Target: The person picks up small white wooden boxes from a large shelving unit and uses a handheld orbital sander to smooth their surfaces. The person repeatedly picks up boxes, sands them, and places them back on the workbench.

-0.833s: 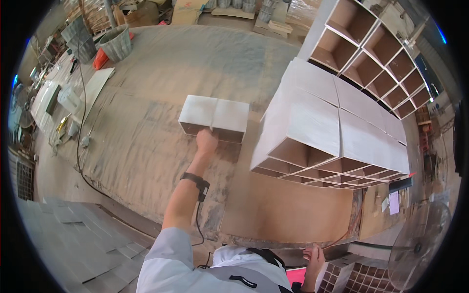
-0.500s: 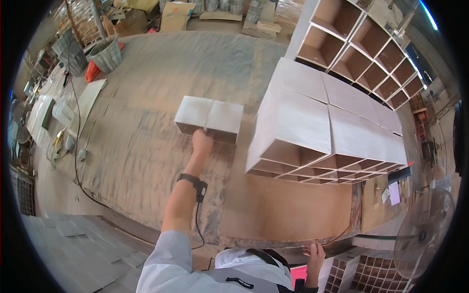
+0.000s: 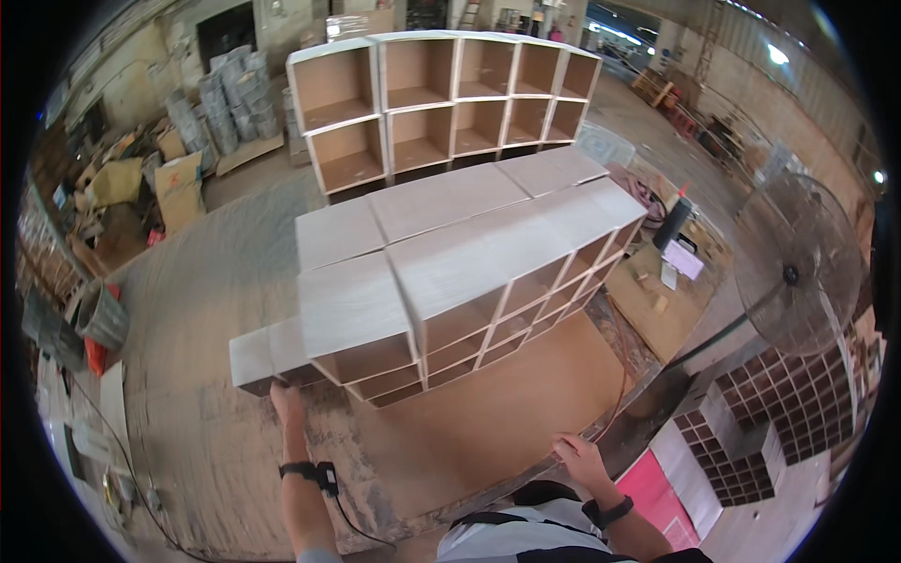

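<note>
My left hand (image 3: 286, 403) reaches forward, and its fingers are on the near lower edge of a small pale two-cell wooden box (image 3: 266, 352). That box lies on the brown worktop (image 3: 488, 422), its right end against the left corner of a large block of pale open-fronted cubby units (image 3: 450, 263). My right hand (image 3: 584, 460) rests with spread fingers on the worktop's near right edge and holds nothing. A black band with a cable sits on my left wrist.
A second cubby unit (image 3: 441, 94) stands upright behind the block. A large pedestal fan (image 3: 798, 272) is at the right, above brown-and-white grid panels (image 3: 779, 413). Buckets (image 3: 101, 319), cardboard boxes (image 3: 178, 188) and clutter line the left floor.
The view has swung up and around. The small box, earlier apart from the cubby block, now lies against its left corner with my left hand still on it.
</note>
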Motion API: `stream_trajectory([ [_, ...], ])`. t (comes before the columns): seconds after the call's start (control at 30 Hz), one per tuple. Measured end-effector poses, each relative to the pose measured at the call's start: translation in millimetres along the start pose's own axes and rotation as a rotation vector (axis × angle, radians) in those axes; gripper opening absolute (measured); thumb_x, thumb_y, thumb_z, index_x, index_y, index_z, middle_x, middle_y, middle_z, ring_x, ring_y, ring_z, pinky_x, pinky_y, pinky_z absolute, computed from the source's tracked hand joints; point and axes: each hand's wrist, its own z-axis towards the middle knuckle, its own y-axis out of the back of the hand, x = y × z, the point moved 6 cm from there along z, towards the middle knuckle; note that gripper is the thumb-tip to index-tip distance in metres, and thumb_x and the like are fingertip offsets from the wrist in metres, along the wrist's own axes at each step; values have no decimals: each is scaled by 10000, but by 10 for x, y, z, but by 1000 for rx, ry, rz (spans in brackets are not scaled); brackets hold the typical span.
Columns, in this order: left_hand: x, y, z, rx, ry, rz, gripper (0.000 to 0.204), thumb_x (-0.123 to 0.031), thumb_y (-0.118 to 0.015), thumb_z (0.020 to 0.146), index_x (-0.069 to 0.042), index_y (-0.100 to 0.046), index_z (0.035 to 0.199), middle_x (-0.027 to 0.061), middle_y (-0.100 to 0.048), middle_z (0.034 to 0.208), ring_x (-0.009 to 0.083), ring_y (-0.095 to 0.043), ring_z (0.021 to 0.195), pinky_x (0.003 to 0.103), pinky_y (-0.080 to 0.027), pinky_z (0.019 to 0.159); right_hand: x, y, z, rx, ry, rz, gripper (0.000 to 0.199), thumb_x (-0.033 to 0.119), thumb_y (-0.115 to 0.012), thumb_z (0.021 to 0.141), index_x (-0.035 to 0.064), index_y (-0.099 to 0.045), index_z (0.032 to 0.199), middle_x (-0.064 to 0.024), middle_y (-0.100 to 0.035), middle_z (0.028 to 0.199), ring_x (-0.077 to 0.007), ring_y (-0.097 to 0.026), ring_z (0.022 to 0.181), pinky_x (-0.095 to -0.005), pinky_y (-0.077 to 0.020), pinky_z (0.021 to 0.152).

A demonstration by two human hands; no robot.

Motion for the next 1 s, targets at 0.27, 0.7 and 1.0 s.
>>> stream_trajectory([
  [0.27,-384,347,-1289,-359,-256,-369,321,-93,-539,986,23,-536,1285,102,-596,1176,187,-549,1095,315,-421,955,6,514,323,-42,169,-206,266,172,-558,955,-20,-656,1112,-135,-709,887,-178,-698,789,-293,-545,727],
  [0.7,-1283,-1922,-3523,458,-5,-501,237,-48,-629,909,-12,-648,1143,85,-693,915,145,-660,796,255,-528,701,-909,2317,2950,-354,46,7,399,266,-601,917,-9,-611,1206,-232,-691,1040,-337,-668,992,-407,-518,820],
  [1.0,-1867,-2547,-4692,544,70,-5,269,-56,-612,911,54,-643,1155,118,-714,1020,175,-685,943,285,-529,845,64,1869,4536,-266,95,-339,818,399,-685,826,85,-317,1485,-290,-478,1332,-449,-546,1157,-486,-470,952],
])
